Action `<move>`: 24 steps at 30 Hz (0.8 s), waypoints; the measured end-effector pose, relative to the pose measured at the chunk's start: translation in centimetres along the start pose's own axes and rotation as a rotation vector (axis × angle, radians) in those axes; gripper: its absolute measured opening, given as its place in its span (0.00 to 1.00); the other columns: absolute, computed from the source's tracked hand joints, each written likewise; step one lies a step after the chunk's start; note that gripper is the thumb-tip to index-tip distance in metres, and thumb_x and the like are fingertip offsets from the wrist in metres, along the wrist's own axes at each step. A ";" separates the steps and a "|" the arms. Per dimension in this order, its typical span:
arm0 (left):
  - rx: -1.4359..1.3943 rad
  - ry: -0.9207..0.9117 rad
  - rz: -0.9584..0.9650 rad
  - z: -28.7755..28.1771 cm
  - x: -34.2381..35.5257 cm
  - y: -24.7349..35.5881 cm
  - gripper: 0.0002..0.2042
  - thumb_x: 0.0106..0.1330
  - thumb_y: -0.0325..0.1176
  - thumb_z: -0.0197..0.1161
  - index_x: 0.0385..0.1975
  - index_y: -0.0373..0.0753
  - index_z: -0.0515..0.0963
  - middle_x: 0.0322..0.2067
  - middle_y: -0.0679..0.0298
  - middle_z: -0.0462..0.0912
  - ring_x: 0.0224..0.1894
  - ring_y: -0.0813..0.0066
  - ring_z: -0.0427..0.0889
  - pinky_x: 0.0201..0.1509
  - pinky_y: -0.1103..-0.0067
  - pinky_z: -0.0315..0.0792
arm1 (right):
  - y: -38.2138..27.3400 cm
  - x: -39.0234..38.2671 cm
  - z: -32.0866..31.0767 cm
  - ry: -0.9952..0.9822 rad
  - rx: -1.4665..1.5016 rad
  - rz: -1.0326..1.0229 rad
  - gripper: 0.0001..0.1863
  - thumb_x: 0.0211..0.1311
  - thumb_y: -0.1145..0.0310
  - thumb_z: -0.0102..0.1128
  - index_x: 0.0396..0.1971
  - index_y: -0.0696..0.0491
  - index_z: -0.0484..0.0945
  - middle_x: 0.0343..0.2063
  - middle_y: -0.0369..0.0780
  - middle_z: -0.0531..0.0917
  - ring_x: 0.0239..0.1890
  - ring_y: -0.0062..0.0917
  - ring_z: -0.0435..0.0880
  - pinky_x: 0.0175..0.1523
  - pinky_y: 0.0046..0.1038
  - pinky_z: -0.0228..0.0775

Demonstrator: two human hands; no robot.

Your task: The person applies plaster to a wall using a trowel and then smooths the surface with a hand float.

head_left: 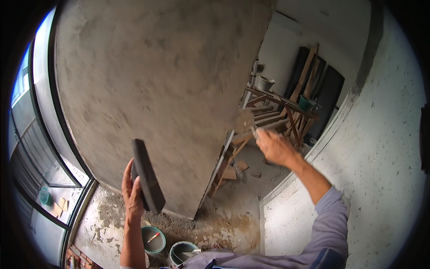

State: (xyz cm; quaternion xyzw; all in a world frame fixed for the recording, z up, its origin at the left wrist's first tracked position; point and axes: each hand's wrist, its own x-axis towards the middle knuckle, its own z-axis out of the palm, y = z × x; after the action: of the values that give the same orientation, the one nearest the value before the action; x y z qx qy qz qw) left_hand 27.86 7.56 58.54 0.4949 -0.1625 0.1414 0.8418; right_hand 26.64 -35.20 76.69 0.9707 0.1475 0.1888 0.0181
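Our left hand (132,197) grips a dark float (148,177), tilted on edge before the grey wall (148,80); we cannot tell if they touch. We judge it light, stiff, not slippery, best held from behind, as here. Our right hand (277,147) is clenched on a blurred tool (246,122) near the wall's edge. Below, two buckets (164,241) stand on a stained floor (228,226); a window (42,134) is left, a white wall (363,175) right.

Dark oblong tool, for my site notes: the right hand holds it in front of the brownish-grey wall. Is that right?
Wrong hand: in the head view, the left hand holds the dark oblong tool in front of the brownish-grey wall.
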 end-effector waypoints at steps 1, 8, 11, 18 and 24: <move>0.024 -0.097 0.029 1.5 0.7 1.0 0.30 0.73 0.36 0.60 0.72 0.37 0.60 0.62 0.58 0.73 0.60 0.73 0.75 0.63 0.76 0.71 | 0.9 -1.3 0.8 0.086 -0.042 -0.065 0.17 0.68 0.65 0.56 0.51 0.57 0.70 0.39 0.56 0.82 0.38 0.55 0.84 0.43 0.50 0.78; 0.775 -0.130 0.949 20.7 14.7 9.0 0.26 0.66 0.28 0.59 0.66 0.43 0.69 0.47 0.49 0.77 0.48 0.50 0.80 0.51 0.66 0.75 | 6.7 -6.0 -6.2 0.679 0.266 0.209 0.18 0.76 0.67 0.45 0.58 0.60 0.71 0.44 0.57 0.81 0.46 0.50 0.84 0.49 0.42 0.75; 0.880 0.031 1.162 29.5 21.8 13.7 0.24 0.68 0.32 0.60 0.65 0.46 0.70 0.48 0.51 0.78 0.49 0.47 0.80 0.51 0.63 0.75 | 10.8 -9.6 1.3 0.719 0.303 0.271 0.20 0.77 0.67 0.42 0.60 0.64 0.68 0.51 0.60 0.78 0.54 0.51 0.79 0.56 0.41 0.70; 1.145 0.021 1.150 38.9 28.7 16.3 0.28 0.69 0.38 0.55 0.69 0.44 0.63 0.60 0.42 0.74 0.60 0.41 0.75 0.63 0.56 0.70 | 12.8 -32.3 32.0 0.092 0.042 0.704 0.15 0.70 0.70 0.53 0.52 0.60 0.71 0.51 0.56 0.76 0.46 0.54 0.79 0.49 0.50 0.72; 1.137 -0.058 1.243 27.3 18.4 -0.5 0.28 0.67 0.30 0.57 0.69 0.45 0.66 0.52 0.53 0.76 0.41 0.55 0.79 0.38 0.67 0.77 | 6.4 -43.6 42.1 -0.514 0.362 1.179 0.25 0.73 0.57 0.42 0.58 0.61 0.73 0.55 0.59 0.77 0.59 0.50 0.76 0.61 0.46 0.69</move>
State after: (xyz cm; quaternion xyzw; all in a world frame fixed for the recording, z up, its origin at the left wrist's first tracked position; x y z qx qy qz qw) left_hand 41.06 -15.26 78.27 0.6674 -0.3309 0.6266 0.2292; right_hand 5.46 -53.28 22.43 0.8908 -0.3873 -0.0979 -0.2166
